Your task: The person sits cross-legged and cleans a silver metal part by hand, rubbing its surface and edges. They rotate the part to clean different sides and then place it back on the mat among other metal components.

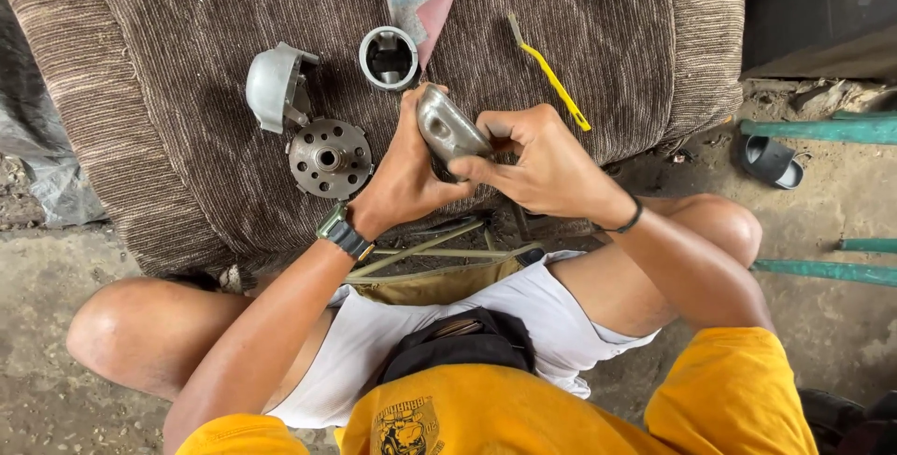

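Left hand [404, 175] clamps curved metal part [451, 128] from below | right hand [547, 161] pinches its near end, fingers closed | part raised over brown mat [187, 137], long axis tilted up-left | drilled hub [329, 158] just left of left hand

**Worn cushion on a dirt floor**

A brown ribbed fabric cushion [607, 35] lies on a dusty grey dirt floor [841, 203]. Green painted metal bars [822, 271] cross at right, near a dark rubber sandal [771, 158]. Flat daylight.
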